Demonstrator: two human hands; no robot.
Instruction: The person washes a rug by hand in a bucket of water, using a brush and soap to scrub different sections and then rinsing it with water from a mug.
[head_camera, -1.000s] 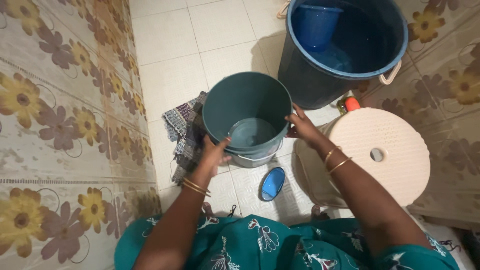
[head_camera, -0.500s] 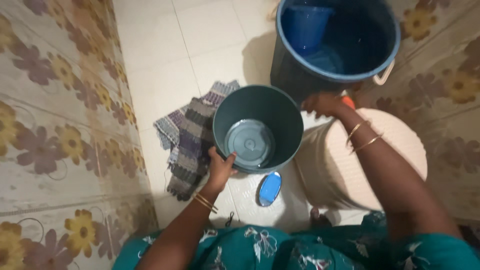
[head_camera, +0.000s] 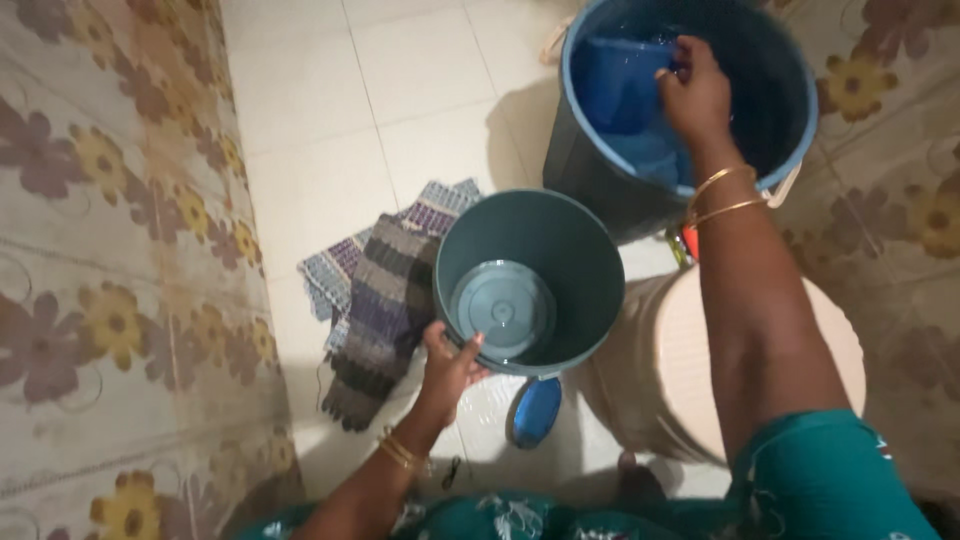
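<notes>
Hands: left (head_camera: 450, 365) grips teal bucket (head_camera: 530, 280) rim; right (head_camera: 697, 95) clasps half-hidden blue mug (head_camera: 615, 85) inside big tub (head_camera: 600, 180).

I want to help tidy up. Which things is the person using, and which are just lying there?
In use: teal bucket held at its rim by the left hand; blue mug gripped by the right hand in the big blue bucket.

Lying about: checked cloth, beige stool, blue oval thing.

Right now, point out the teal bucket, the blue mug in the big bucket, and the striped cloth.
teal bucket (head_camera: 560, 240): head view, inner back wall.
blue mug (head_camera: 615, 85): head view, its side, beside the right hand.
striped cloth (head_camera: 385, 305): head view, middle of the dark striped fold.
</notes>
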